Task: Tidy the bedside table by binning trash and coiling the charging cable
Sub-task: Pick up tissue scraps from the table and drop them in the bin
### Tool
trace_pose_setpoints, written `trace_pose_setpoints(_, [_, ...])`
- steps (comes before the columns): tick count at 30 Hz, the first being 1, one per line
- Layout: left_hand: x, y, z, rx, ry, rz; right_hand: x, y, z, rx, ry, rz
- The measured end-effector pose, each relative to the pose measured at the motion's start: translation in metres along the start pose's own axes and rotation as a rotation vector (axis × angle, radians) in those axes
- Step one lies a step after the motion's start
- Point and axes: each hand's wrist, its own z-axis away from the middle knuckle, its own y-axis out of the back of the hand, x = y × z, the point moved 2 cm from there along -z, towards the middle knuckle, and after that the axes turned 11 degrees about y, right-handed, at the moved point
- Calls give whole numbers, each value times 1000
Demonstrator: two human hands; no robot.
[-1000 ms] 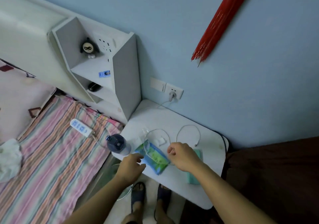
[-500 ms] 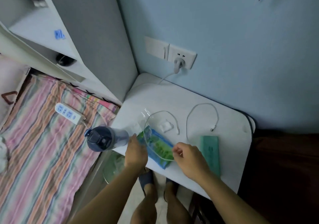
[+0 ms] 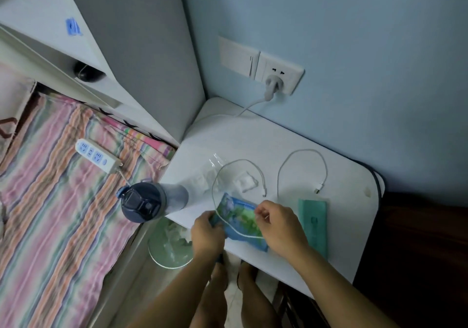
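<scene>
I see the white charging cable lying in loops on the white desk, one strand crossing the blue-green snack wrapper at the desk's front edge. My right hand has its fingers pinched together on the cable over the wrapper. My left hand is closed on the wrapper's left end. Behind the wrapper sit a small white crumpled scrap and clear plastic film; the cable's free plug rests to the wrapper's right rear, above a teal power bank. Left of the wrapper stands a dark-lidded bottle, and below it a green bin holds white trash. The charger sits in the wall socket far behind.
</scene>
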Motion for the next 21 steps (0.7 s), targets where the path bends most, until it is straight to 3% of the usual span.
trace_pose_setpoints(6, [-14, -26, 14, -146, -10, -41, 7, -4, -19, -8, -13, 47])
trace_pose_setpoints(9, [-14, -24, 10, -150, -77, -253, 9, -7, -30, -10, -20, 76])
trace_pose_setpoints(11, [-12, -14, 4, -62, -82, -361, 6, -7, -38, 38, 1, 89])
trace_pose_setpoints(15, [3, 12, 0, 201, -60, -245, -6, -11, -58, 144, 75, 159])
trace_pose_setpoints(21, [21, 13, -3, 243, -187, -160, -12, -32, -89, 111, 160, 277])
